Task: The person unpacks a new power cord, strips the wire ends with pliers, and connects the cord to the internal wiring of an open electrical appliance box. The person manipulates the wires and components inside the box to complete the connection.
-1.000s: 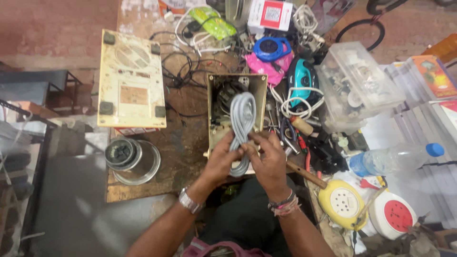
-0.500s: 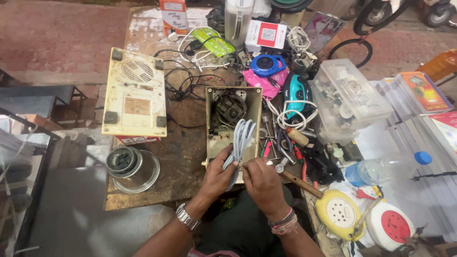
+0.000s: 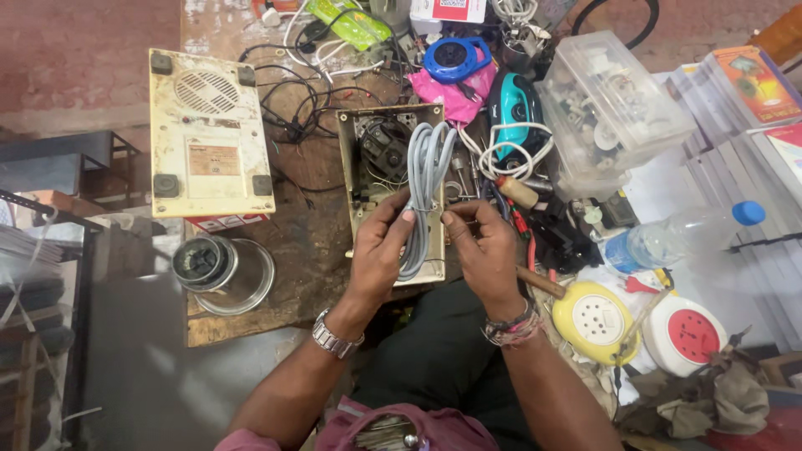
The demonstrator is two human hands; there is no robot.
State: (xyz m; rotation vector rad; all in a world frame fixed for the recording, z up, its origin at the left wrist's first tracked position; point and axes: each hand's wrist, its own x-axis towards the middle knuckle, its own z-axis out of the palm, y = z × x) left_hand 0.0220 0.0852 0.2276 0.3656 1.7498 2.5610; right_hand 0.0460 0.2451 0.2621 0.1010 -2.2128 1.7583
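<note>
At frame centre, the left hand grips a coiled grey cable over the opened casing on the desk, right-hand fingers pinching its strands, innards still exposed.
</note>
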